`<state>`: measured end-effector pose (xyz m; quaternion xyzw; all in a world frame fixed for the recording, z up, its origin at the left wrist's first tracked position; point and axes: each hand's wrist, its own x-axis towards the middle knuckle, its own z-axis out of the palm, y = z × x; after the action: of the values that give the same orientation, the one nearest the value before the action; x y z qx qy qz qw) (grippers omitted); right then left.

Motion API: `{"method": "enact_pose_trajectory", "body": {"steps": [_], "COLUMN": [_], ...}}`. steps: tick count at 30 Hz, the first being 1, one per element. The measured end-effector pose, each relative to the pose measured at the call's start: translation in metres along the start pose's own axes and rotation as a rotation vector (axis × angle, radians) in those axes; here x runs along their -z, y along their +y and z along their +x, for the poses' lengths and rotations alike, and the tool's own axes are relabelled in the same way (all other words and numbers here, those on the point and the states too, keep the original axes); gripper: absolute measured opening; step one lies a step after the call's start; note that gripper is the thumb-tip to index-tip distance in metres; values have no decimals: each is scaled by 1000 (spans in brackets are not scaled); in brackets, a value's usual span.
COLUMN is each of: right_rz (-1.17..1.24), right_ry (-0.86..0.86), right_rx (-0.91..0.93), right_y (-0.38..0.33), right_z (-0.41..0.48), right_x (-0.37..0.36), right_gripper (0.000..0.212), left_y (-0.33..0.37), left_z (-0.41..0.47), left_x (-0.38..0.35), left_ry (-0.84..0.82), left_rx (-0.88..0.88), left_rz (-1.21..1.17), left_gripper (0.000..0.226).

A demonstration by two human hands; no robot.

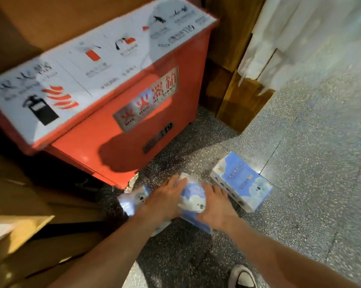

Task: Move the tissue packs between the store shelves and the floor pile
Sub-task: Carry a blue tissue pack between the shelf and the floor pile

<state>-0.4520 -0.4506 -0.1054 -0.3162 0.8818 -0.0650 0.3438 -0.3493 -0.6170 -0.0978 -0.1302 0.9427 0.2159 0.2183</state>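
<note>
- Both hands reach down to the speckled floor (300, 204). On the side nearest the cardboard boxes, the left hand (165, 201) lies flat with its fingers spread over the tissue packs. It presses on them, and whether it has closed a grip cannot be told.
- Opposite it, the right hand (216, 206) is spread the same way on the other flank of the middle tissue pack (191, 199). The pack is squeezed between the two palms, probably because soft wrapping is easiest to lift or set down from both sides.
- Just past the left wrist, another pack (132, 201) pokes out, touching the held one, so the pile sits bunched together.
- Beyond the right hand, a third pack (241, 182) lies alone on its broad face, close by but apart.
- Farther back, the red fire-extinguisher box (121, 121) stands against the wall. The pile sits at its front corner, seemingly to stay out of the aisle.
- No shelf face is clearly in view.
</note>
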Motion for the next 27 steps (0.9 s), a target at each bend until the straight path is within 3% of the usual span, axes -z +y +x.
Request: {"method": "enact_pose_trajectory", "body": {"steps": [10,19,22,27], "right_rz": [66,4,12,195], "right_ry": [-52,-69,-110,-68], "right_rx": [126,533,682,887], "right_y": [-62,-163,-193,-223], "right_z": [-212,-378,-411,-458], "right_x": [246,480,526,558], "right_gripper": [105,96,98,89], "left_y": [101,223,257,298], "left_z": [-179,-364,-412,-483], "left_x": [222,407,436,459], "left_ry": [35,394,505,776], "left_rx": [39,-19,37,204], "left_rz": [-365,-681,-761,-799], "left_gripper": [121,113,118,97]}}
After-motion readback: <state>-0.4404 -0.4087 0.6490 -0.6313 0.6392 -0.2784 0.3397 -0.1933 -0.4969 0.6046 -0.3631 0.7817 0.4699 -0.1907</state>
